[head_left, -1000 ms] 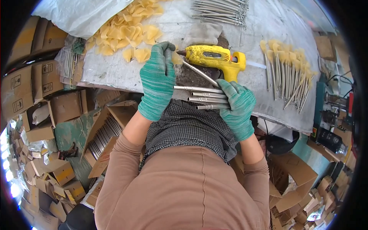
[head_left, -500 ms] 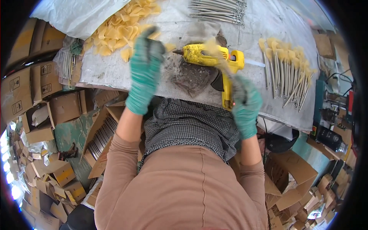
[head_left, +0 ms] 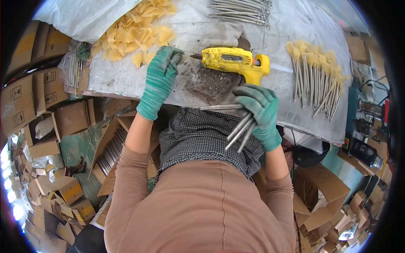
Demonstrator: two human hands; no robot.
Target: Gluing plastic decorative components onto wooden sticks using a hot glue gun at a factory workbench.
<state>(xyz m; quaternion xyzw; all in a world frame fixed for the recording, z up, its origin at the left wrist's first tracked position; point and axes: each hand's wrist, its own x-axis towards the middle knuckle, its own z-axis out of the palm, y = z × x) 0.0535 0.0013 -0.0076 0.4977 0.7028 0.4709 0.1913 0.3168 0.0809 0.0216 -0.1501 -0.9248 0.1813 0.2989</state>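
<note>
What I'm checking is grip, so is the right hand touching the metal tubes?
Touching. The head view shows the right hand with its gloved fingers bent over the metal tubes, whose ends jut from its grasp.

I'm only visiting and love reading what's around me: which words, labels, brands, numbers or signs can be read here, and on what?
Cardboard boxes at left: square pictogram signs; any wording is too small to read.
Black cylinder at right: a pale marking, too small to read.
Yellow glue gun: a dark side panel; no readable lettering.
Metal rods in the right hand: none visible.
</note>
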